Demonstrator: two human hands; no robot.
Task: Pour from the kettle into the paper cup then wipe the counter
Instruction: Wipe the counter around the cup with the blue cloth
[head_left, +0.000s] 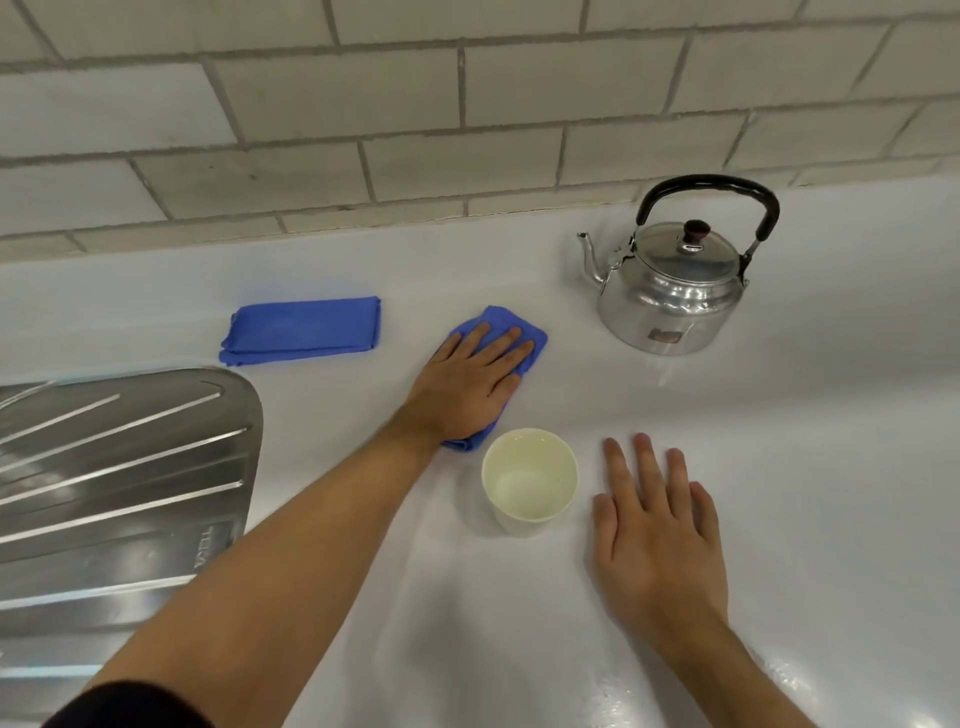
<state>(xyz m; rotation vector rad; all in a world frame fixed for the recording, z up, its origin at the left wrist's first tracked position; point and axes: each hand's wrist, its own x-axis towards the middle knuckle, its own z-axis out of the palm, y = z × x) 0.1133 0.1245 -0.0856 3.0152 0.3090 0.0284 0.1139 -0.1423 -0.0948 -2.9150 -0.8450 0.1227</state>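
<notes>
A shiny metal kettle (670, 291) with a black handle stands upright at the back right of the white counter (810, 467), spout pointing left. A cream paper cup (529, 480) stands upright near the middle, with a little liquid at its bottom. My left hand (467, 384) lies flat, palm down, pressing a crumpled blue cloth (511, 325) against the counter just behind and left of the cup. My right hand (654, 530) rests flat on the counter right of the cup, fingers spread, holding nothing.
A second blue cloth (304, 330), folded, lies at the back left. A ribbed steel sink drainboard (119, 488) fills the left side. A tiled wall (415, 104) runs along the back of the counter.
</notes>
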